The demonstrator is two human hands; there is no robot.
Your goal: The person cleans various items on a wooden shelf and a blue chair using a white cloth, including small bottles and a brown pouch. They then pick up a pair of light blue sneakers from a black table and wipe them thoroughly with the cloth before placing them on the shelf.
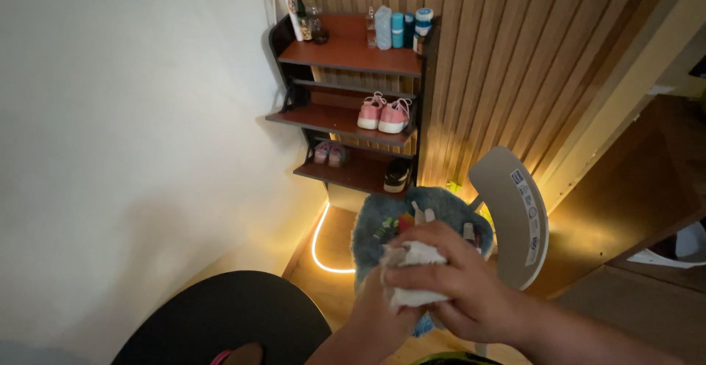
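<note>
Both hands, left hand (382,313) under and right hand (448,277) over, pressed together around white cloth (415,254); could slip out below the grip onto cluttered blue fluffy chair (375,225) if hold loosens.

Counts from my head view: shelves, shoes, bottles

I count one shoe rack (351,118) with three shelves, one pair of pink sneakers (384,113), one smaller pink pair (329,153), one dark shoe (397,176), roughly seven bottles (382,27) up top, one white chair (515,214), one round black table (228,321), and one white cloth (413,256) between my two hands.
</note>
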